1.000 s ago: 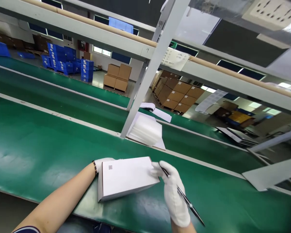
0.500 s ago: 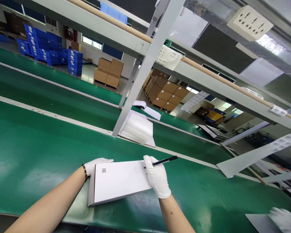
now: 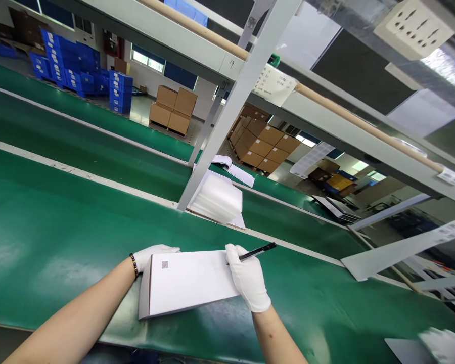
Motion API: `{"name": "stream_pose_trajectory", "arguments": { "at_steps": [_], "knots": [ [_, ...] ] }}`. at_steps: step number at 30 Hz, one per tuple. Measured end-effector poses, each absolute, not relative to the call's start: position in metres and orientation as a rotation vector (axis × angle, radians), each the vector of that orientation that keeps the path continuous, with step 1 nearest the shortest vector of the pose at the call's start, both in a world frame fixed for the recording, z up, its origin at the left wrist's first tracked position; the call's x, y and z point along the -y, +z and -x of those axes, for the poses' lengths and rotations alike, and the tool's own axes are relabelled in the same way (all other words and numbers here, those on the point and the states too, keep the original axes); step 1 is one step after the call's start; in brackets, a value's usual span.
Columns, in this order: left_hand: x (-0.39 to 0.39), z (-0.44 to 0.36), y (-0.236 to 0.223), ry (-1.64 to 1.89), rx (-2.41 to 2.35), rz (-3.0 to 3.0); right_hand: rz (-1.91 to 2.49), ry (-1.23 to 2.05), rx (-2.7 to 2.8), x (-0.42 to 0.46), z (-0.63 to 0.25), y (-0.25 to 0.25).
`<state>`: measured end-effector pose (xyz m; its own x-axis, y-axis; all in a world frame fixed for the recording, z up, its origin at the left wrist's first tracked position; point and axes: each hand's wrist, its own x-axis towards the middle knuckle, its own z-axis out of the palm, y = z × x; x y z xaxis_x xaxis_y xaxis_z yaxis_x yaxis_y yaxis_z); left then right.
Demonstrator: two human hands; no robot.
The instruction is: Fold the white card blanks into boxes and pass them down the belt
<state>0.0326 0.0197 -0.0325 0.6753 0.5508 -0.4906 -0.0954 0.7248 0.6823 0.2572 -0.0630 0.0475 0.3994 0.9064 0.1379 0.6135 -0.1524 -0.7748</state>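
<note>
Here is the right hand (image 3: pixel 248 278), white-gloved, fingers pinched around a black pen (image 3: pixel 261 249), its tip angled down at the right end of the white box (image 3: pixel 193 280)! The box lies just left of that hand, the glove right against its end; whether the tip meets the lid, I can't tell.

Over to the left hand (image 3: pixel 153 257), gloved too, a beaded bracelet (image 3: pixel 134 265) at the wrist: it sits at the box's far left corner, fingers partly hidden behind, so their grip I can't call. So the box is between the 2 hands, flat on the green surface (image 3: pixel 79 227), 1 square printed code (image 3: pixel 165 264) at its upper left.

Further out, past the pale strip, a stack of white foam sheets (image 3: pixel 220 199) leans beside a grey post (image 3: pixel 231 111). And low at far right, a co-worker's gloved hand (image 3: pixel 445 346), blurred, over a pale flat panel (image 3: pixel 405 350)!
</note>
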Motion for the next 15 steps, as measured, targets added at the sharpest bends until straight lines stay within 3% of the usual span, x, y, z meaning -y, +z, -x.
{"name": "stream_pose_trajectory", "arguments": {
  "at_steps": [9,15],
  "knots": [
    [-0.027,-0.031,-0.051,0.408,-0.663,-0.825,1.737,0.423,1.222,0.069,-0.258,0.052],
    [-0.033,-0.029,-0.062,0.418,-0.636,-0.989,1.34,0.027,1.54,0.105,-0.219,0.067]
  ]
}}
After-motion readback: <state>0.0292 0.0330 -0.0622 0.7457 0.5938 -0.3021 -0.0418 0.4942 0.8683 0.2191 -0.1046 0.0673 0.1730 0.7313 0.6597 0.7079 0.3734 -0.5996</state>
